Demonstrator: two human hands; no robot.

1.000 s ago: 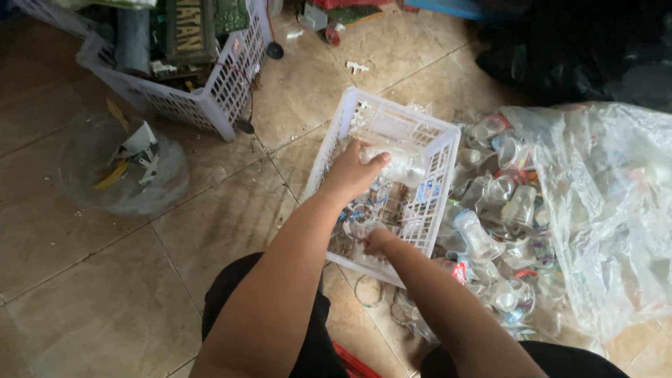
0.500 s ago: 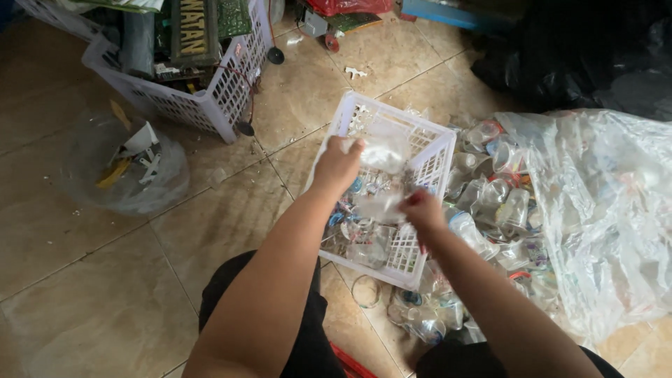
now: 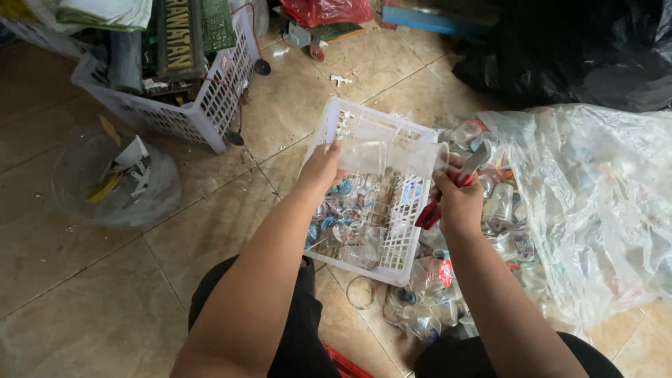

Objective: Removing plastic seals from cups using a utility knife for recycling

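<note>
My left hand (image 3: 321,168) grips the bottom end of a clear plastic cup (image 3: 392,158), held sideways above a small white basket (image 3: 392,262). My right hand (image 3: 458,203) is at the cup's rim and holds a red-handled cutter (image 3: 448,192) whose blade points up past the rim. The basket sits on the tiled floor and holds several clear cups and coloured lid scraps. More crushed clear cups (image 3: 427,308) lie on the floor to the right of the basket.
A big clear plastic bag (image 3: 595,203) of cups spreads at the right. A black bag (image 3: 581,49) lies behind it. A larger white basket (image 3: 189,105) of mixed items stands at top left, and a round clear tub (image 3: 105,182) with scraps sits at left.
Both hands rose out of the small basket. My left hand brought up a clear cup, and my right hand with the cutter moved up to the cup's rim.
</note>
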